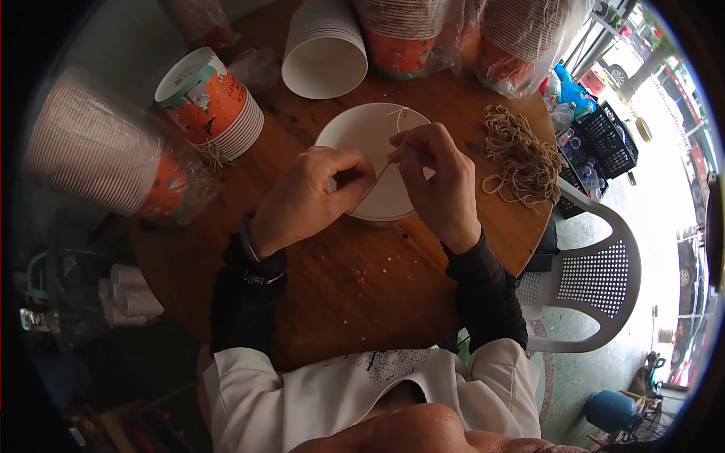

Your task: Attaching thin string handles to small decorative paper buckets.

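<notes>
Left hand (pixel 313 198): curling inward, fingertips pinching together. Right hand (pixel 436 180): hovering close beside it, thumb and forefinger apparently pinching. Both forearms: angling inward in dark sleeves.

Bowl (pixel 362 136) on table (pixel 355 294) under both hands; string pile (pixel 521 155) right, perhaps touching nothing.

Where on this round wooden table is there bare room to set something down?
The widest bare wood lies on the near side, between the white bowl under the hands and the table's near edge. A smaller patch sits between the bowl and the string pile. The far side is crowded: the printed cup stack, the white cup stack and bagged cups.
</notes>
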Demonstrator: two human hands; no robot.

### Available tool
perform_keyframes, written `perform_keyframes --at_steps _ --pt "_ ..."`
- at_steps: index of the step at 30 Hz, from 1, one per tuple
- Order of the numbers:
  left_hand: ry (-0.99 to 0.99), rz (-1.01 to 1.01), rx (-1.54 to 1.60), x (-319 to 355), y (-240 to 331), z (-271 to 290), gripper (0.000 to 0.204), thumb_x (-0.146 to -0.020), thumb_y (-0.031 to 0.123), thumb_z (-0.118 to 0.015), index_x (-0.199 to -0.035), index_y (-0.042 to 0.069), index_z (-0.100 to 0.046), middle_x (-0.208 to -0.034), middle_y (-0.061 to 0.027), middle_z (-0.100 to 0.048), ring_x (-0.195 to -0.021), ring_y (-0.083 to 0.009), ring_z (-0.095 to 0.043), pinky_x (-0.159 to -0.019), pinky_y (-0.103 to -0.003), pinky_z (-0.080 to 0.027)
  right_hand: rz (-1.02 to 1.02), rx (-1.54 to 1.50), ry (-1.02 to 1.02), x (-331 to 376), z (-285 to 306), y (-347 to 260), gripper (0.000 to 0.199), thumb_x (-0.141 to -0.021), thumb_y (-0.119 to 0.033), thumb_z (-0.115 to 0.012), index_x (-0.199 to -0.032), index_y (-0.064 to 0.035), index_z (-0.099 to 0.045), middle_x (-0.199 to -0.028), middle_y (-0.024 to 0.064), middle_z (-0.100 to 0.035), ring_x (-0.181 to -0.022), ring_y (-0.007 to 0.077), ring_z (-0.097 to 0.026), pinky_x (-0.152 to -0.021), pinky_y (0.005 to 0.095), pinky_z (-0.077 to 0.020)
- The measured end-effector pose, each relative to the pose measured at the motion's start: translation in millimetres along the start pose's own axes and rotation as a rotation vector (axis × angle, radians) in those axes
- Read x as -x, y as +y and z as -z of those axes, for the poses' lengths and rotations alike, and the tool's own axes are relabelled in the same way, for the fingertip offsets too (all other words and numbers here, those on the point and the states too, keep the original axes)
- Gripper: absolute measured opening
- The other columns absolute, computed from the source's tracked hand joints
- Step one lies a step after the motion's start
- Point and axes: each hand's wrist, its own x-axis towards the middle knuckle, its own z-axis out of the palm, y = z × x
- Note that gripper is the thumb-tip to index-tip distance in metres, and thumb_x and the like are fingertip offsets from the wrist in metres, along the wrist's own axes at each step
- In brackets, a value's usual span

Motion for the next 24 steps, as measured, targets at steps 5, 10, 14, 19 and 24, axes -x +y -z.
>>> perform_keyframes --at_steps 5,10,14,19,24 --pt "0.001 -0.284 -0.163 0 -13 -3 0.006 -0.083 0.005 -0.066 -0.085 0.001 -0.063 -0.072 -0.0091 -0.066 -0.068 -0.0203 -0.064 -0.071 -0.031 -0.051 0.008 0.192 0.035 0 1 2 0.003 -0.094 -0.002 -0.053 -0.097 -0.0022 -0.051 -0.087 0.0086 -0.069 -0.074 0.0153 -0.069 -0.064 0.0270 -0.0544" --pt "0.058 -0.133 0.026 -2 -7 -7 0.008 -0.083 0.006 -0.067 -0.090 0.003 -0.064 -0.081 -0.0086 -0.068 -0.068 -0.0209 -0.065 -0.072 -0.032 -0.052 -0.078 0.080 0.044 -1 2 -2 0.003 -0.095 -0.004 -0.052 -0.097 -0.0036 -0.050 -0.080 0.0115 -0.066 -0.070 0.0229 -0.068 -0.061 0.0318 -0.0529" --pt "0.255 -0.112 0.021 -10 -5 -25 0.011 -0.083 0.009 -0.069 -0.092 0.004 -0.065 -0.084 -0.0079 -0.069 -0.072 -0.0233 -0.066 -0.075 -0.034 -0.052 -0.023 0.131 0.018 3 2 -4 0.005 -0.094 -0.005 -0.053 -0.098 -0.0044 -0.050 -0.078 0.0140 -0.064 -0.071 0.0309 -0.068 -0.061 0.0373 -0.0532" --pt "0.383 -0.288 -0.216 -10 -12 -32 0.011 -0.084 0.012 -0.069 -0.091 0.003 -0.065 -0.083 -0.0083 -0.069 -0.075 -0.0279 -0.066 -0.080 -0.036 -0.050 0.018 0.113 -0.088 6 5 -12 0.009 -0.093 -0.005 -0.054 -0.102 -0.0047 -0.051 -0.079 0.0143 -0.064 -0.073 0.0329 -0.066 -0.062 0.0376 -0.0528" --pt "0.373 -0.270 -0.263 -8 -9 -26 0.008 -0.084 0.011 -0.068 -0.087 0.004 -0.066 -0.078 -0.0088 -0.068 -0.075 -0.0281 -0.066 -0.078 -0.037 -0.049 0.168 0.177 -0.160 5 20 -11 0.018 -0.088 -0.001 -0.056 -0.105 -0.0048 -0.053 -0.085 0.0145 -0.062 -0.078 0.0344 -0.064 -0.065 0.0387 -0.0520"
